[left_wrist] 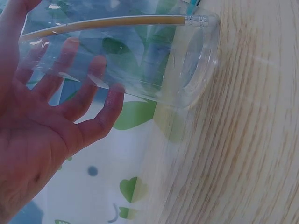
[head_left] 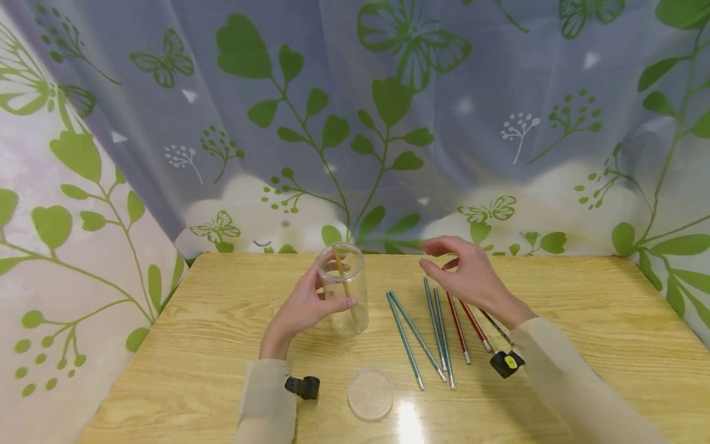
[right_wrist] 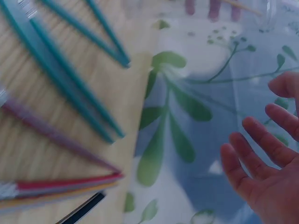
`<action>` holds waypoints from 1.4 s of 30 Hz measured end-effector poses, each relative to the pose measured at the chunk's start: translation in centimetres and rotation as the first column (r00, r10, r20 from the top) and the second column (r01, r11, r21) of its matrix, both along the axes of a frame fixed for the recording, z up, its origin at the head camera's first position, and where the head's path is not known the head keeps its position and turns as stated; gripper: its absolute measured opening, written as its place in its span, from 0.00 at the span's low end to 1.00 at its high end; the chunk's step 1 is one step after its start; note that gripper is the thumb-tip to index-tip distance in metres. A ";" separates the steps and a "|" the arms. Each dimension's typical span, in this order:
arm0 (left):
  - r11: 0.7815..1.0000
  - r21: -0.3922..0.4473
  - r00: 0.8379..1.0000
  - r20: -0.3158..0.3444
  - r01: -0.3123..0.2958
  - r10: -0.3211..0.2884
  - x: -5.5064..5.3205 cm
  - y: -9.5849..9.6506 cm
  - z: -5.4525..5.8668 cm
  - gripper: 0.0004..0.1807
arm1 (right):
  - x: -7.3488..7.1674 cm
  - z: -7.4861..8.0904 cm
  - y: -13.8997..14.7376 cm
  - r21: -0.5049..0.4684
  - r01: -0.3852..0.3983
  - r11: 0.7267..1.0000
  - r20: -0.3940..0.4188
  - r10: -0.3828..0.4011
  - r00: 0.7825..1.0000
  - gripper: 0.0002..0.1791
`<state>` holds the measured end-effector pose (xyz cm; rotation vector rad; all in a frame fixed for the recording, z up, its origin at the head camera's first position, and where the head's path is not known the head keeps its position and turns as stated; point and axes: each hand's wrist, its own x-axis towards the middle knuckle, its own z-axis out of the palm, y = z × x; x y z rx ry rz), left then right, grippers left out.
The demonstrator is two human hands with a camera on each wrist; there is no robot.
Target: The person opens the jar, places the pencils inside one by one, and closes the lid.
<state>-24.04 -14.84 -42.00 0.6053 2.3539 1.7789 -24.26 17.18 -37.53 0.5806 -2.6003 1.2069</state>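
Observation:
My left hand (head_left: pixel 299 311) holds a clear plastic jar (head_left: pixel 360 317) upright near the table's far side, fingers and thumb around its wall. One yellow pencil (head_left: pixel 341 271) leans inside, its eraser end at the jar's bottom in the left wrist view. Over the far ends of the loose pencils hovers my right hand (head_left: pixel 471 277), fingers loosely bent; the right wrist view shows nothing in them. Beneath and left of it lie several teal pencils (head_left: pixel 407 342), red pencils (head_left: pixel 458 330), a yellow pencil (head_left: pixel 489 336) and a dark pencil (head_left: pixel 499 327), partly hidden by the hand.
A round clear lid (head_left: pixel 370 394) lies flat on the wooden table (head_left: pixel 211 345), in front of the jar. Behind the table's far edge hangs a curtain (head_left: pixel 344 123) with leaves and butterflies. A similar patterned cloth (head_left: pixel 66 246) hangs at the left.

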 end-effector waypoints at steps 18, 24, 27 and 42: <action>1.000 0.007 1.000 0.006 -0.003 0.003 0.1 0.1 0.0 0.50 | 0.6 -5.0 6.5 0.214 0.103 0.972 0.087 -0.124 0.988 0.18; 1.000 0.005 1.000 0.010 -0.005 0.005 0.0 0.0 0.0 0.50 | 0.3 -5.7 7.8 0.295 0.104 0.950 0.144 -0.152 0.978 0.19; 1.000 0.004 1.000 0.008 -0.005 0.005 0.0 0.0 0.0 0.50 | 0.1 -6.0 8.1 0.331 0.092 0.939 0.166 -0.154 0.974 0.19; 1.000 -0.019 1.000 0.004 -0.016 0.016 0.1 0.0 0.0 0.50 | -0.7 -6.4 8.2 0.419 0.013 0.908 0.213 -0.113 0.971 0.16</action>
